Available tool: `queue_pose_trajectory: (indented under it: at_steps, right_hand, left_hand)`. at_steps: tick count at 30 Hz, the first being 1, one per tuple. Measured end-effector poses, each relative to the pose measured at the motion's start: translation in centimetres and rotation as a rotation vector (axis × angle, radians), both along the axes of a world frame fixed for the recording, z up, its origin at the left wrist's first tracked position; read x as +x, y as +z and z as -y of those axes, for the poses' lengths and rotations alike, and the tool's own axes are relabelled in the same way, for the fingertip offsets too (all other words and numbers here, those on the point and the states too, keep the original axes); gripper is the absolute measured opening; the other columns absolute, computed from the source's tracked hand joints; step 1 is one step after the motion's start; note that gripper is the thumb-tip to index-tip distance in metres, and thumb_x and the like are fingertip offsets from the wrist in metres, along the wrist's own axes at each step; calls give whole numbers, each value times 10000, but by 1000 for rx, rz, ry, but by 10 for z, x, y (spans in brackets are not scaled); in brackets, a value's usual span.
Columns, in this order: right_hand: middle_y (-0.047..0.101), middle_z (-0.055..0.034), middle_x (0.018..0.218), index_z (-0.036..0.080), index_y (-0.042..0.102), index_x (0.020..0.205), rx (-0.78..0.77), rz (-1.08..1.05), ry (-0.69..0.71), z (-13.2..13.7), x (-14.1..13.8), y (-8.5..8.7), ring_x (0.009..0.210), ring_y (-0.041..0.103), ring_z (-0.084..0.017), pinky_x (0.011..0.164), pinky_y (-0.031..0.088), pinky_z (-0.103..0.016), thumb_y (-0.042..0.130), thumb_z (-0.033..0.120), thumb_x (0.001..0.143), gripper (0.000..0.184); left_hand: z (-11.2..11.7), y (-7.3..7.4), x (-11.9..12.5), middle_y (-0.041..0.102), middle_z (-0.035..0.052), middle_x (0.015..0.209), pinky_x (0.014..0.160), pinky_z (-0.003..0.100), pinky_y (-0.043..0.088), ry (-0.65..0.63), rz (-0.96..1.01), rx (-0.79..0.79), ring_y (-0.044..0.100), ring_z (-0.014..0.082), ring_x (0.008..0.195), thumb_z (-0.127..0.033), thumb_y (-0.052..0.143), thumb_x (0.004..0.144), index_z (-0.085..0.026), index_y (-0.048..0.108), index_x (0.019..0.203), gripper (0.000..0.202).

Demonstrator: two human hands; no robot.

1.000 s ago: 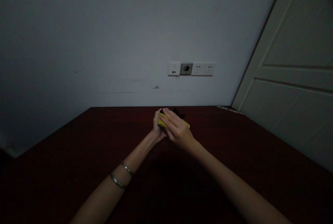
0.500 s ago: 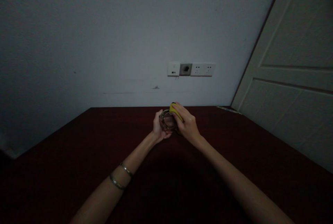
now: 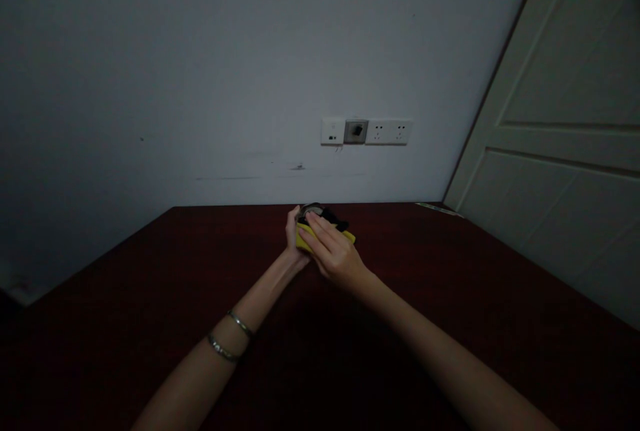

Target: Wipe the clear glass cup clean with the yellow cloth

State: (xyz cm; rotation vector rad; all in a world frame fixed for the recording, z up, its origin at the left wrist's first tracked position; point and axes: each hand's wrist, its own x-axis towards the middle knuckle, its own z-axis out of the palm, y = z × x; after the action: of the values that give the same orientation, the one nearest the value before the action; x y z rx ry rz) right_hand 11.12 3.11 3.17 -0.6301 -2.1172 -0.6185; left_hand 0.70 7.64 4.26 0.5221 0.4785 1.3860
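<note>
My left hand [image 3: 293,231] is wrapped round the side of a round glass dish [image 3: 312,209], steadying it above the far part of the table. Only the dish's far rim shows; a yellow and black cloth [image 3: 303,239] and fingers cover the rest. With my right hand [image 3: 334,251] I grip this cloth and press it over the near side of the dish. Its black part hangs out floppily to the right of my fingers. Two bracelets [image 3: 223,348] circle my left forearm.
A dark red table [image 3: 200,271] spreads below my arms and meets a pale wall [image 3: 225,84]. Sockets and a switch [image 3: 367,131] are set in the wall. A panelled white door [image 3: 560,144] stands at the right, with a thin flat strip [image 3: 440,209] near the table's back right corner.
My right hand has moved left and down with the cloth, from the dish's right rim across its near side. The dish and left hand have shifted slightly left; the cloth's black part now shows.
</note>
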Motion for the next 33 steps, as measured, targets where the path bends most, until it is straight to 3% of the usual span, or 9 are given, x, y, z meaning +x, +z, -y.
queue_pose_trajectory:
  at_steps: [3,6,11,16,20,24,28,30,33]
  right_hand:
    - [433,-183,1362,69,493,1248,-5,-80,23,-6,6,-1,1323,313,-247,1049,383,-449,413,42,818,438]
    - [428,-160,1372,99,481,1267,-58,-192,18,-13,13,2,1320,326,-243,1056,378,-457,426,48,823,450]
    - [430,-97,1383,190,452,1301,-123,-269,11,-14,20,12,1297,371,-229,1039,401,-462,429,87,851,462]
    - [438,-169,1363,91,480,1266,-69,-74,20,-8,19,13,1312,341,-241,1052,386,-447,431,64,829,441]
    - [500,-182,1307,65,509,1227,-12,63,44,-1,9,8,1294,370,-232,1046,396,-423,421,55,829,408]
    - [530,-155,1285,87,519,1217,9,118,47,2,3,6,1288,377,-214,1047,400,-405,394,36,838,402]
    - [476,-156,1336,100,490,1249,-23,30,37,-3,10,11,1309,342,-224,1050,391,-439,406,36,821,441]
    - [455,-152,1354,108,480,1264,-50,-60,32,-7,16,13,1312,339,-228,1055,384,-445,408,36,817,458]
    - [430,-118,1380,158,445,1302,-91,-195,43,-12,21,14,1310,348,-218,1051,391,-446,403,41,827,491]
  left_hand:
    - [1,0,-4,614,32,556,435,221,440,-57,-32,0,571,134,470,-505,480,733,-133,611,662,400]
    - [3,-4,-4,499,5,403,268,198,247,-189,-154,-49,401,102,281,-602,424,727,-151,554,570,495]
    - [7,-9,1,376,-12,321,226,202,168,-340,-295,2,277,92,214,-644,317,749,-180,436,458,561]
    - [7,-9,1,423,5,342,241,215,200,-308,-314,-54,318,101,230,-642,342,741,-169,481,499,549]
    - [5,-8,-4,602,38,538,478,241,462,-216,-7,-38,572,139,473,-480,480,767,-129,584,643,386]
    - [4,-7,-8,637,52,601,583,237,494,-227,120,-30,609,145,561,-447,501,770,-116,593,646,365]
    - [6,-8,-8,634,57,603,448,248,449,-224,-52,-24,597,165,510,-519,500,734,-125,605,692,411]
    - [8,-9,-7,560,26,484,318,223,324,-238,-158,-25,496,136,360,-585,463,722,-143,579,640,465]
    - [9,-11,-5,460,0,388,265,199,183,-254,-211,12,356,100,261,-621,404,732,-158,522,554,510]
